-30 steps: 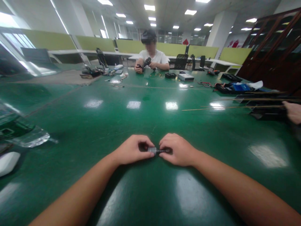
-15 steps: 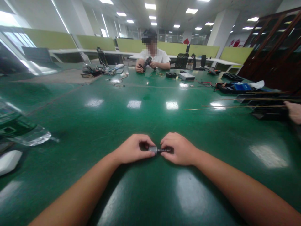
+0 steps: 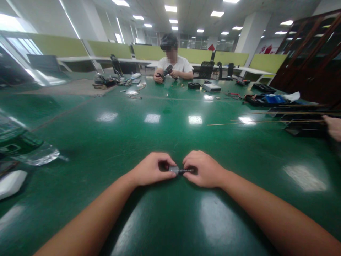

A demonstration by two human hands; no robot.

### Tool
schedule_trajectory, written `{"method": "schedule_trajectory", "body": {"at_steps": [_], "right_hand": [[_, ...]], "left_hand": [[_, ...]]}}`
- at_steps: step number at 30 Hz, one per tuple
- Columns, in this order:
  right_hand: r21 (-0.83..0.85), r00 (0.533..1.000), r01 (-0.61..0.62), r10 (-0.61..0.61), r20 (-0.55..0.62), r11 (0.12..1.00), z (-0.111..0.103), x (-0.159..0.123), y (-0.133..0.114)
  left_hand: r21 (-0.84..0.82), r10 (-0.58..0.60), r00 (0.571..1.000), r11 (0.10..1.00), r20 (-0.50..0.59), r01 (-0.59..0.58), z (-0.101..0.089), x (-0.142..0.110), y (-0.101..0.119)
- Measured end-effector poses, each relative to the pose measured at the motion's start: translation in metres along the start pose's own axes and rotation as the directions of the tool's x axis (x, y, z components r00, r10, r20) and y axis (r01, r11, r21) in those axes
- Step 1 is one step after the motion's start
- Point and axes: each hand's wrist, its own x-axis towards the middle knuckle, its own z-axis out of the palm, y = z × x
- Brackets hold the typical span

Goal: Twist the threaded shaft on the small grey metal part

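Observation:
My left hand (image 3: pixel 152 170) is closed round a small grey metallic cylinder (image 3: pixel 173 169) just above or on the green tabletop. From its right end a thin dark shaft (image 3: pixel 182 171) runs toward my right hand (image 3: pixel 204 170). Thumb and fingers of my right hand pinch this shaft, and its tip shows in the hollow of the palm. The two hands face each other, a short gap apart. Whether cylinder and shaft are one piece or two I cannot tell.
A clear plastic bottle (image 3: pixel 25 145) lies at the left above a white object (image 3: pixel 12 184). Across the green table (image 3: pixel 170 135) a person (image 3: pixel 174 65) holds a dark power tool. Thin rods (image 3: pixel 239 123) reach in from the right by black trays (image 3: pixel 301 128) and another person's hand (image 3: pixel 333 127).
The view has shifted very slightly. Both hands keep the same hold, and the cylinder and shaft show no clear movement between them.

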Motion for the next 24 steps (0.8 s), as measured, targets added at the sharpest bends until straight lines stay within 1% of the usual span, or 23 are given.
{"method": "schedule_trajectory", "body": {"at_steps": [24], "right_hand": [[0.005, 1.0, 0.008, -0.008, 0.003, 1.0, -0.0007, -0.0009, 0.0019]], "left_hand": [[-0.003, -0.001, 1.0, 1.0, 0.0, 0.001, 0.0, -0.0002, -0.0027]]}}
